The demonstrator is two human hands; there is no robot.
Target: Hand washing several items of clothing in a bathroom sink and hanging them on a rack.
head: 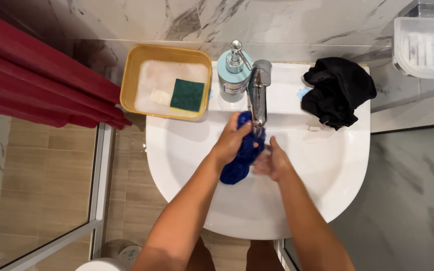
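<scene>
Bright, even overhead light, sharp frame.
Glare streak on chrome faucet [258, 93]; white sink [327, 165] near blown out; soft shadows under forearms; black cloth [338, 90] loses detail; slight wide-angle stretch at edges, dimmer lower-left floor.

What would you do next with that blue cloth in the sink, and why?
Probably rub it between both hands. The left hand grips the blue cloth under the tap, and the right hand touches it from the side.

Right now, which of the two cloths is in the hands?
The dark blue cloth under the tap; the black cloth lies untouched on the sink's rim.
</scene>
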